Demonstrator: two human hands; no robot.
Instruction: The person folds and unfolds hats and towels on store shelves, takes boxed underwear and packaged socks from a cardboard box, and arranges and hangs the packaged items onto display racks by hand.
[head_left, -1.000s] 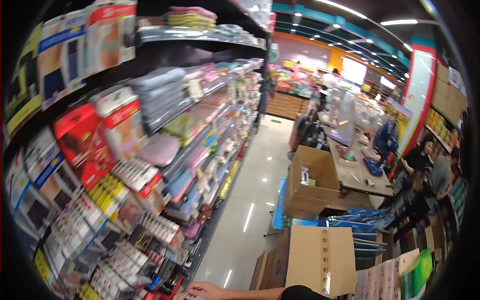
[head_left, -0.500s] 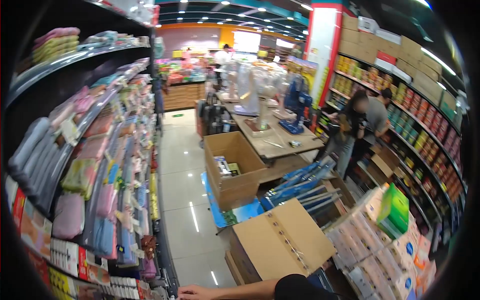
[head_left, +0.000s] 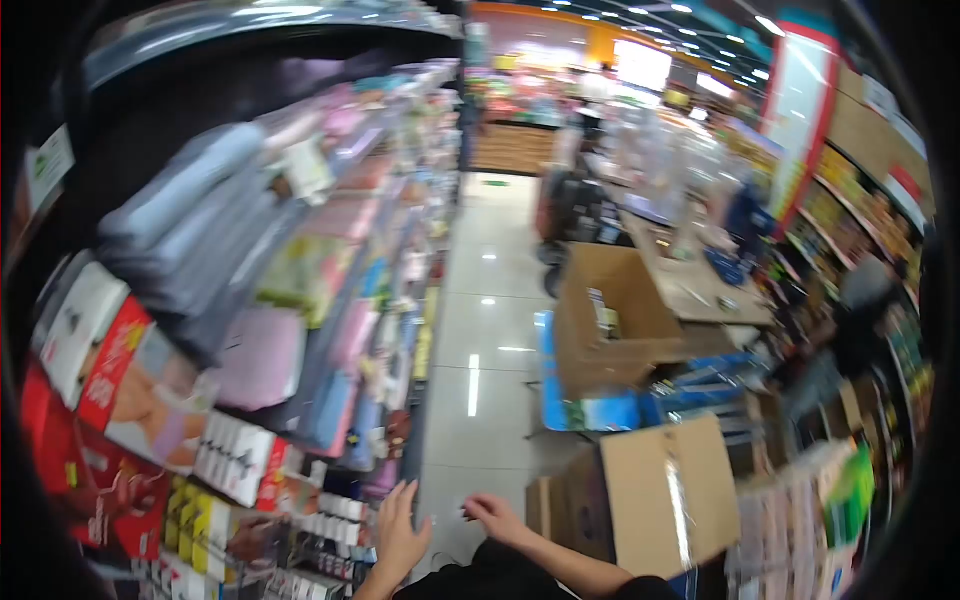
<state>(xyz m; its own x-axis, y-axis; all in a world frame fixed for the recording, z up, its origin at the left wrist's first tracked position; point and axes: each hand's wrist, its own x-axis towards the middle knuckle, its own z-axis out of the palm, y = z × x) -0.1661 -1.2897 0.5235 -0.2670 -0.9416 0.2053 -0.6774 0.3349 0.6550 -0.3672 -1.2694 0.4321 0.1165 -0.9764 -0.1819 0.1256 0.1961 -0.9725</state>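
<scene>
My left hand [head_left: 400,530] is raised at the lower middle, fingers spread, holding nothing. It is nearest the lower rack of small white packages [head_left: 335,525] at the end of the left shelving. My right hand [head_left: 492,518] hovers over the aisle, its fingers loosely bent and nothing visible in it. Beside that forearm stands a large closed cardboard box [head_left: 672,490]. Folded grey towels [head_left: 195,220] and a pink folded towel [head_left: 262,358] lie on the shelving. Below them are boxed goods with red printed fronts [head_left: 105,460]. Motion blur softens many details.
The tiled aisle [head_left: 470,340] runs ahead between the shelving and a table [head_left: 745,302] with fans. An open cardboard box [head_left: 620,340] stands on a blue board [head_left: 552,390]. Plastic-wrapped packs [head_left: 790,530] are stacked at right. Blurred people [head_left: 850,320] stand by the right shelves.
My view has turned left and down, so the scene shifts right and the shelving fills more of it. My left hand has come into view; my right hand has moved up and right.
</scene>
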